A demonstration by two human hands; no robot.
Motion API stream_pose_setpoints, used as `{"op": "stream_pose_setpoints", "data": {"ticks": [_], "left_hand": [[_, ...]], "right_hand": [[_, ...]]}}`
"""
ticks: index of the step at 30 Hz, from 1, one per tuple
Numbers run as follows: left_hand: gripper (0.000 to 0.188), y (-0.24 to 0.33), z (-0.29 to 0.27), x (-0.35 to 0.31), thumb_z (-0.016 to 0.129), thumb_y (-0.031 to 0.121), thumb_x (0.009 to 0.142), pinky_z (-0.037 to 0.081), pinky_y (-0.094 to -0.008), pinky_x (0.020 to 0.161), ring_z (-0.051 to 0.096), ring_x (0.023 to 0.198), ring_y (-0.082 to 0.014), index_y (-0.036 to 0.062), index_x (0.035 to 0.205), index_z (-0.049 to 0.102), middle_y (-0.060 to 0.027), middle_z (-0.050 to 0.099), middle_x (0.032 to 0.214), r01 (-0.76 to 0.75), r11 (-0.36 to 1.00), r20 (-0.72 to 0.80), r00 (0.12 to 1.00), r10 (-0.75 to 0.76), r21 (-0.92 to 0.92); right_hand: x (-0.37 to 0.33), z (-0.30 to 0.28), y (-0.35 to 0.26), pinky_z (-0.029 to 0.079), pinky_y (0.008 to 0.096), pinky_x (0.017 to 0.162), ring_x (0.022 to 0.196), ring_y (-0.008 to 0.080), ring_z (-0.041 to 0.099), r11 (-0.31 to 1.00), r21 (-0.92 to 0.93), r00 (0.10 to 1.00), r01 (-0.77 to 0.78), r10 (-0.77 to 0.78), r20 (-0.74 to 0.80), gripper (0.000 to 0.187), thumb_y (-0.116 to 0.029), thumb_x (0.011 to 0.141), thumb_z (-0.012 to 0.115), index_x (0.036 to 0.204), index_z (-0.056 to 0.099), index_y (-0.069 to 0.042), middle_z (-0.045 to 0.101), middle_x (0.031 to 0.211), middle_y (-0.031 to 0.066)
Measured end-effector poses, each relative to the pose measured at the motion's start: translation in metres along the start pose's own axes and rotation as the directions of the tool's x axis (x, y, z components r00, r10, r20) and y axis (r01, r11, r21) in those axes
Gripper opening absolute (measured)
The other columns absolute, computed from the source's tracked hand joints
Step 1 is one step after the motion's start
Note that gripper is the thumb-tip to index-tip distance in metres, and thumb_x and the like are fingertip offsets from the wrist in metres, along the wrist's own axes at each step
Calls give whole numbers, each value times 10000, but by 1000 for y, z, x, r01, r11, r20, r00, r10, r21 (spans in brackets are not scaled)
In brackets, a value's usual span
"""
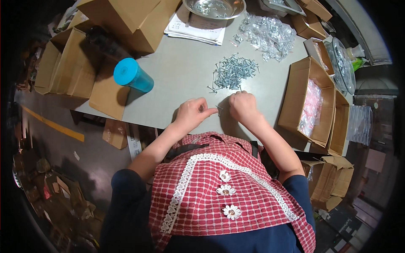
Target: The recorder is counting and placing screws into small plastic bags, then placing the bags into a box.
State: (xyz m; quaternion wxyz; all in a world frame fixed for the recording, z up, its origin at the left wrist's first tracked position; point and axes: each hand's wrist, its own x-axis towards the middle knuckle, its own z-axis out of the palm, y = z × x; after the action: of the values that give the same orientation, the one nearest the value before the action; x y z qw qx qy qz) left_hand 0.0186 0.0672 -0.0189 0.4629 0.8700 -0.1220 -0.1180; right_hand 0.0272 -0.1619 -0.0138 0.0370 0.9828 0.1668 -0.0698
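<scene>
A loose pile of silvery screws (234, 71) lies on the pale grey table in front of me. My right hand (242, 106) is closed, knuckles up, at the near edge of the pile; its fingertips are hidden beneath it. One screw (240, 88) shows just beyond its knuckles. To the left, my left hand (193, 114) is curled, with the thumb stretched toward the right hand. A couple of thin screws (220, 110) show at that thumb's tip, in the gap between the hands. Whether either hand grips a screw is too small to tell.
A blue-lidded cup (133, 75) stands left, by open cardboard boxes (69, 69). Papers (196, 31) and a metal bowl (215, 10) of screws are at the back. Filled clear bags (270, 36) lie back right. A cardboard box (295, 95) of bags stands right.
</scene>
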Motion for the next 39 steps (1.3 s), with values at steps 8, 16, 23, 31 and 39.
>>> {"op": "stream_pose_setpoints", "data": {"ticks": [8, 16, 23, 31, 39], "left_hand": [[310, -10, 1, -6, 840, 277, 815, 497, -397, 661, 625, 711, -271, 59, 783, 623, -88, 633, 726, -168, 984, -29, 985, 170, 66], [298, -19, -8, -10, 836, 266, 824, 495, -401, 683, 618, 731, -279, 65, 785, 619, -81, 626, 731, -226, 966, -86, 968, 237, 125], [367, -18, 0, -6, 854, 336, 832, 492, -391, 691, 615, 722, -264, 65, 768, 616, -69, 627, 723, -296, 946, -80, 948, 307, 132], [375, 15, 5, 6, 859, 342, 827, 498, -375, 688, 637, 731, -258, 53, 773, 626, -78, 655, 750, -239, 971, -6, 971, 239, -11], [399, 56, 41, 21, 878, 383, 792, 519, -421, 674, 665, 739, -310, 61, 819, 644, -110, 685, 792, -464, 868, -71, 886, 459, -178]], "right_hand": [[2, -28, -24, 548, 390, 747, 852, 273, 688, 964, 147, 967, 220, -195, -165, 190, -211, 752, 722, 850, 728, -48, 715, 854, 103], [4, -5, -40, 526, 373, 758, 877, 253, 682, 959, -91, 956, 268, -277, -96, 192, -208, 785, 706, 877, 736, -42, 710, 857, 98], [21, 0, -3, 556, 412, 765, 886, 286, 694, 982, -29, 975, 188, -191, -111, 180, -198, 768, 693, 838, 724, -35, 720, 859, 114], [-3, -24, 38, 534, 406, 728, 788, 265, 652, 611, 788, 974, -72, 213, -75, 164, -147, 747, 720, 833, 693, -10, 687, 797, 93], [-48, -69, 10, 491, 365, 877, 952, 242, 609, 552, 720, 800, 422, 147, -581, 167, -60, 782, 742, 947, 736, -38, 694, 942, 62]]}}
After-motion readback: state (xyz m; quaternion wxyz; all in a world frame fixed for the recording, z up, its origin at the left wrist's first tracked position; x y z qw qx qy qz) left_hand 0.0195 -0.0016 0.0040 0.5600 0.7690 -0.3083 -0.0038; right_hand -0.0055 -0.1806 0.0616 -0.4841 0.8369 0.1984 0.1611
